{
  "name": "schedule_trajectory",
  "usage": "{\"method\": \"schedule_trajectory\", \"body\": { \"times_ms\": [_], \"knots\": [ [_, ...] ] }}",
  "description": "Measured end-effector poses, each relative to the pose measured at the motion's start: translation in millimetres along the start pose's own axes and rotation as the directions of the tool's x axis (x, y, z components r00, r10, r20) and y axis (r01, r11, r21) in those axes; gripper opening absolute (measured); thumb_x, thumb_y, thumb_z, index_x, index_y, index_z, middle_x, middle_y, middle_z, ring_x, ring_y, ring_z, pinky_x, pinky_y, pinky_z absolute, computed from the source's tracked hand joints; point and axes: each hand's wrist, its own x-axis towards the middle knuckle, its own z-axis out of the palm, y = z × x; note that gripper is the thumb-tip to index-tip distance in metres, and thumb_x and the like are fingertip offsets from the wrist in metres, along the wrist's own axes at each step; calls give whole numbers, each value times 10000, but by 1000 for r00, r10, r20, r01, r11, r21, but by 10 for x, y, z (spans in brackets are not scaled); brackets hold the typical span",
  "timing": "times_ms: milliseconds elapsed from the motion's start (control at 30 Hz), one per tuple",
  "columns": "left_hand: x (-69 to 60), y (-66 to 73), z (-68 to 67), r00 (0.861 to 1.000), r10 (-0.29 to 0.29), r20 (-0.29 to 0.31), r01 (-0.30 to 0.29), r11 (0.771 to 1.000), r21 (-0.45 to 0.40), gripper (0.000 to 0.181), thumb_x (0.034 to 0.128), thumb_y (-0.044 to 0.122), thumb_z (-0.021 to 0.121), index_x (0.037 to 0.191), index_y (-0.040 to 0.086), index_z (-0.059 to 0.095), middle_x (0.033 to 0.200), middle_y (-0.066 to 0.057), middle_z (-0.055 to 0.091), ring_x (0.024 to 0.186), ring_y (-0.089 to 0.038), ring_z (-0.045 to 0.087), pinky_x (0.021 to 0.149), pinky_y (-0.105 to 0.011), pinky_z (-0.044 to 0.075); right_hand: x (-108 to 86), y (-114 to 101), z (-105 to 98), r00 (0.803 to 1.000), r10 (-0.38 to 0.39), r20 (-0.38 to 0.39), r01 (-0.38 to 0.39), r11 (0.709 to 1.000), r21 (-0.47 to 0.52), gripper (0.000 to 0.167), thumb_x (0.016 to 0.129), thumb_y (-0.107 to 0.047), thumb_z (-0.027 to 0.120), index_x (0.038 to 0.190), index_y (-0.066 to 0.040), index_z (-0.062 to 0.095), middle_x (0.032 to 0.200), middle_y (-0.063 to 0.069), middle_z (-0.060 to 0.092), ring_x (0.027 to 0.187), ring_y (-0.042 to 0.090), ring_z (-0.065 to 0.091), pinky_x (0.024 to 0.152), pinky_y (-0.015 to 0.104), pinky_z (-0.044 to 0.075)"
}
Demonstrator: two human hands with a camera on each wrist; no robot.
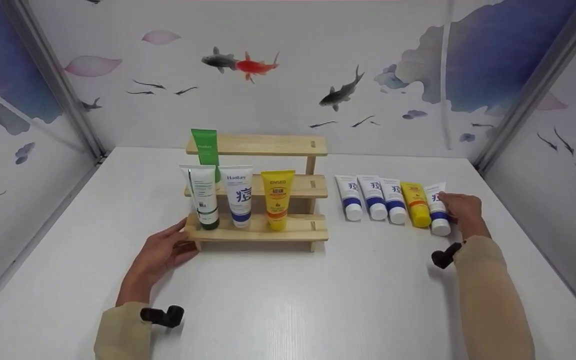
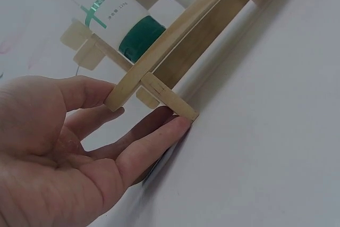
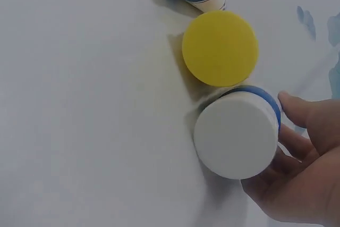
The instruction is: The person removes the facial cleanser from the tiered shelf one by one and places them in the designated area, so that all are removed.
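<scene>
At the left end of a three-step wooden display stand (image 1: 258, 232), my left hand (image 1: 158, 256) holds the lowest step. In the left wrist view, fingers (image 2: 87, 93) touch the plank's end and others reach the stand's leg (image 2: 170, 97). My right hand (image 1: 464, 210) grips the side of the rightmost white tube (image 1: 438, 207), which has a blue band and lies on the table. Its white cap (image 3: 236, 135) faces the right wrist camera. A yellow tube (image 1: 416, 205) lies just left of it.
Three more white-and-blue tubes (image 1: 372, 197) lie left of the yellow one. On the stand's lowest step stand a white-and-green tube (image 1: 202, 197), a white-and-blue tube (image 1: 238, 197) and a yellow tube (image 1: 278, 200). A green tube (image 1: 207, 150) stands behind. Printed walls enclose the white table (image 1: 288, 300).
</scene>
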Motion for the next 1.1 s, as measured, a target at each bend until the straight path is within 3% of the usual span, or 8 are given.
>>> {"method": "schedule_trajectory", "body": {
  "times_ms": [67,133,233,333,533,733,1000,1100],
  "knots": [
    [-5,2,6,1000,-2,2,2,1000,-1,580,1066,237,469,1598,238,240,1542,-205,418,1171,-179,613,1021,-299,558,6,16,3,1000,10,-4,-10,1000,-8,684,1012,-490,484,1576,-151,297,1589,127,360,1209,216,431,884,208,450],
    [-7,1,11,1000,-5,3,5,1000,-4,584,1064,240,475,1598,239,239,1541,-207,421,1169,-178,614,1022,-299,558,3,40,-23,1000,7,5,-7,1000,-25,673,1012,-480,490,1572,-152,311,1588,134,365,1201,214,440,858,201,445],
    [-7,-6,24,1000,-7,9,8,1000,-4,588,1064,246,477,1600,241,235,1544,-207,419,1180,-181,608,1025,-300,556,-31,81,-111,998,13,56,-10,998,-56,735,997,-489,519,1584,-120,277,1617,162,323,1273,252,445,1018,295,498],
    [-9,-15,28,1000,-4,17,4,1000,-6,587,1066,244,471,1601,239,231,1548,-214,410,1199,-189,601,1023,-298,557,-74,119,-217,990,15,141,-1,995,-100,851,968,-515,572,1600,-81,203,1645,202,242,1388,320,392,1204,410,395],
    [-22,-12,5,1000,16,22,-15,1000,-9,575,1072,243,446,1603,225,224,1560,-224,390,1228,-193,593,1015,-293,558,-182,117,-320,961,5,276,50,980,-191,997,917,-587,625,1613,-97,105,1663,242,129,1478,402,289,1236,490,335],
    [-22,-12,3,1000,5,17,-5,1000,-6,570,1075,243,437,1603,227,221,1561,-215,395,1265,-218,572,1030,-301,548,-155,106,-271,965,-8,261,45,989,-139,898,957,-519,612,1614,-169,109,1677,224,73,1475,382,279,1242,456,331],
    [-10,-6,25,1000,2,10,-2,1000,6,567,1071,245,450,1598,232,242,1536,-207,428,1207,-199,606,1016,-300,558,-111,131,-202,985,-11,174,23,997,-67,890,922,-532,655,1610,-216,186,1688,161,109,1490,346,291,1266,455,283],
    [-14,2,3,1000,4,5,-4,1000,7,560,1074,244,437,1598,238,238,1539,-206,420,1198,-189,605,1010,-295,561,-110,73,-150,989,-40,143,51,996,-77,848,943,-499,639,1606,-193,208,1679,187,127,1476,353,304,1267,464,280]
  ]
}}
